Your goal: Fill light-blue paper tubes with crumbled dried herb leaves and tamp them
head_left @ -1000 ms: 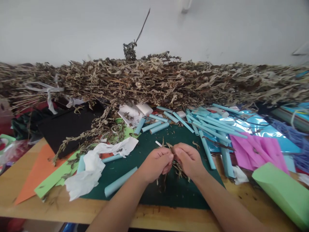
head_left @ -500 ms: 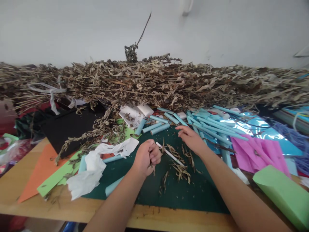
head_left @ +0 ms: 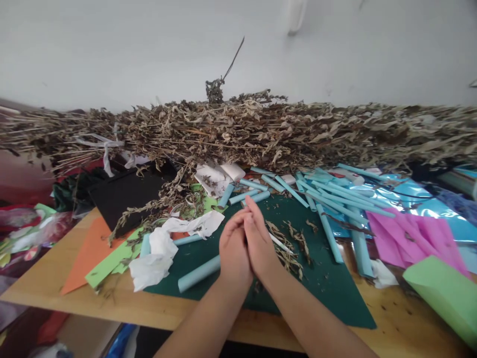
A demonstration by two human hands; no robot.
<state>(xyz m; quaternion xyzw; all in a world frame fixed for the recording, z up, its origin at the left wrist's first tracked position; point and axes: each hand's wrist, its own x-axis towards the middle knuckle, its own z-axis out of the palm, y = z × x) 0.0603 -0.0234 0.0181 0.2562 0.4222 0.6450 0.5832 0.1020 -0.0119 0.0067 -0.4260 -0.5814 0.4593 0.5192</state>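
Right hand (head_left: 261, 241) has met left hand (head_left: 234, 251), palms together; I cannot tell if they hold anything. Dried leaves (head_left: 300, 241) lie just rightward.

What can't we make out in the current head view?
All in the head view:
- Whether anything lies between the palms: hidden by the left hand and right hand, pressed together.
- Upper end of the white stick: behind the right hand.
- Right end of the nearest blue tube: behind the left hand and wrist.
- Rest of the green paper: cut off by the right edge.
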